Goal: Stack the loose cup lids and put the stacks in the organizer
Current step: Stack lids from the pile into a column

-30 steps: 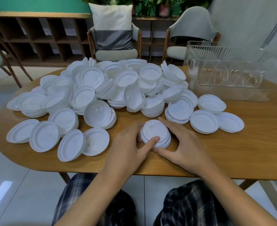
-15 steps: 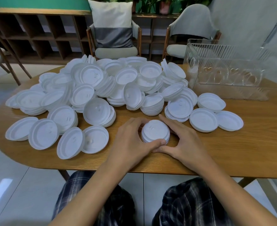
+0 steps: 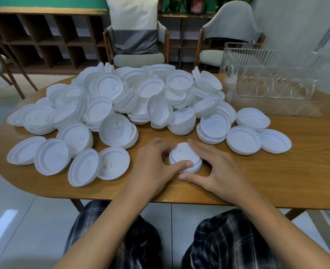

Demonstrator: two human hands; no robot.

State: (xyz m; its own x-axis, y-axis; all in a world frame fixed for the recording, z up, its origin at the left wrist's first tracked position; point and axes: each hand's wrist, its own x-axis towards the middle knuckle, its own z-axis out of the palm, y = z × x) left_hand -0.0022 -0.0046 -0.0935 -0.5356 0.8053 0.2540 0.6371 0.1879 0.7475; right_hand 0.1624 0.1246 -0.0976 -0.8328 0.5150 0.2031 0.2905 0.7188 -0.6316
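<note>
Head view, looking down across a wooden bench (image 3: pixel 277 171). A short stack (image 3: pixel 183 153) of white lids sits on the bench near its front edge, between the two hands. The left hand (image 3: pixel 152 165) curls round the stack's left side: its thumb lies across the near top edge and its fingers bend against the far left rim. The right hand (image 3: pixel 218 167) cups the right side, fingers running along the rim toward the far edge, thumb stretched flat on the bench just in front of the stack. The two thumbs lie close together, one above the other.

Behind the hands, a large pile (image 3: pixel 109 88) of white lids covers the left and middle of the bench; some lie flat, some are tilted, and many are nested in short leaning stacks. A few lids (image 3: pixel 275 141) rest apart at the pile's right fringe.

The organizer (image 3: pixel 273 74), a clear ribbed bin, stands at the bench's far right, beside the pile; no lids can be seen inside it.

Beyond the bench: a chair (image 3: pixel 139 59) holding an upright white-and-grey cushion (image 3: pixel 134 26), a second chair (image 3: pixel 232 26), and a dark wooden shelf (image 3: pixel 39 39). Plaid trousers (image 3: pixel 228 239) fill the lower frame.
</note>
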